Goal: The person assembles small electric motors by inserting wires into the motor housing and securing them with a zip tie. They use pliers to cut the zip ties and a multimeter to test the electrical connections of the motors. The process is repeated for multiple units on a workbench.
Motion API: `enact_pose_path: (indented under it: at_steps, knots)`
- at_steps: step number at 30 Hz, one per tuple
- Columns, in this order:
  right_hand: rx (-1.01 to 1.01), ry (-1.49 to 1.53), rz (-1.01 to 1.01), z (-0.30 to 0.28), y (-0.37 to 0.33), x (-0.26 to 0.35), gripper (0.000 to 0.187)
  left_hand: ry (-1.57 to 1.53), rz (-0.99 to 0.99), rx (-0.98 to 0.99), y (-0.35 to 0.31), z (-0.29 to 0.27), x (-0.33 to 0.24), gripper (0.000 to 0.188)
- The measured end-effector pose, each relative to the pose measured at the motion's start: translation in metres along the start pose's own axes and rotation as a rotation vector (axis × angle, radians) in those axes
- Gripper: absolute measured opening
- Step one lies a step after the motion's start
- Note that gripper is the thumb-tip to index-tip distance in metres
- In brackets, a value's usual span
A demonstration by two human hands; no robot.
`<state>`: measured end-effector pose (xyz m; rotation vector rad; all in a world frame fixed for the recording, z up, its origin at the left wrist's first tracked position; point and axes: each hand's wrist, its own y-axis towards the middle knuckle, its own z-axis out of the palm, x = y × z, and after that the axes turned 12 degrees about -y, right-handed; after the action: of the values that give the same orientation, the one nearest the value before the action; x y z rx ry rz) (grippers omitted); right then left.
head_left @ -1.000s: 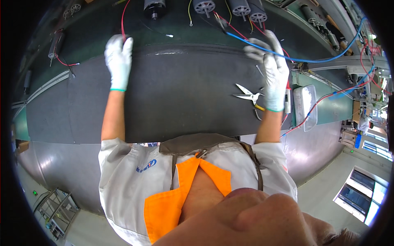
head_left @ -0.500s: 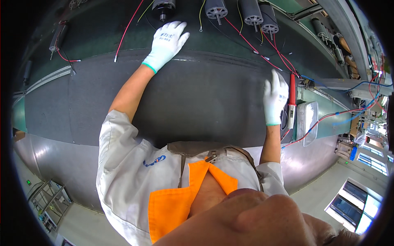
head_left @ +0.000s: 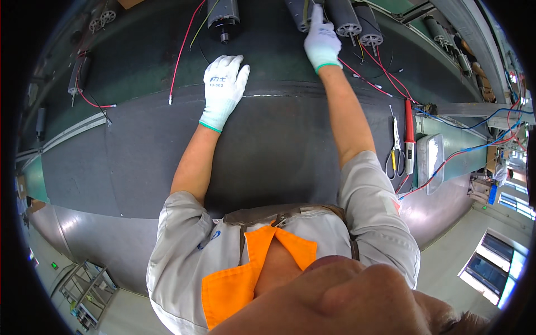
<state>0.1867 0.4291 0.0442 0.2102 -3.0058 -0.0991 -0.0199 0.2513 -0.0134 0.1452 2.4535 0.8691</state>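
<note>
On the table (head_left: 268, 151), a grey motor (head_left: 295, 10) has just been reached by the right hand (head_left: 322, 44).
Handling has apparently begun; grip cannot be told. The motor's long axis is aimed away from the wearer (head_left: 379, 206), vented end nearest. Left of it, the left hand (head_left: 224, 85) is held loosely open; rightward lie scissors (head_left: 396, 135).

We have a dark workbench (head_left: 151, 162) before us. Left of the workbench, on its near side, we see glossy grey floor (head_left: 106, 237) catching light, then a metal-framed rack (head_left: 89, 291) and a small green light (head_left: 54, 266). Right of the workbench, we see a pale wall (head_left: 441, 254) with a part-dark, part-bright window (head_left: 487, 263); smaller windows (head_left: 518, 206) gleam farther off.
</note>
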Motion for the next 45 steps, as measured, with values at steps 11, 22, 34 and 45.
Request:
enact_pose_path:
  at_steps: [11,22,34,45]
  knots:
    - [0.221,1.276,0.301,0.017,-0.023,-0.063,0.057,0.011,0.013,0.007,0.009,0.022,0.005,0.027]
    - [0.631,0.925,0.359,-0.082,-0.334,-0.060,0.065,-1.494,-1.101,0.342,-0.063,-0.038,-0.154,0.067]
    - [-0.037,0.386,-0.939,-0.119,-0.363,-0.074,0.022,-0.966,-1.244,1.051,-0.017,-0.104,-0.142,0.077]
    - [-0.197,0.555,-1.219,-0.067,-0.320,-0.025,0.018,-0.524,-0.850,1.076,-0.005,-0.088,-0.158,0.074]
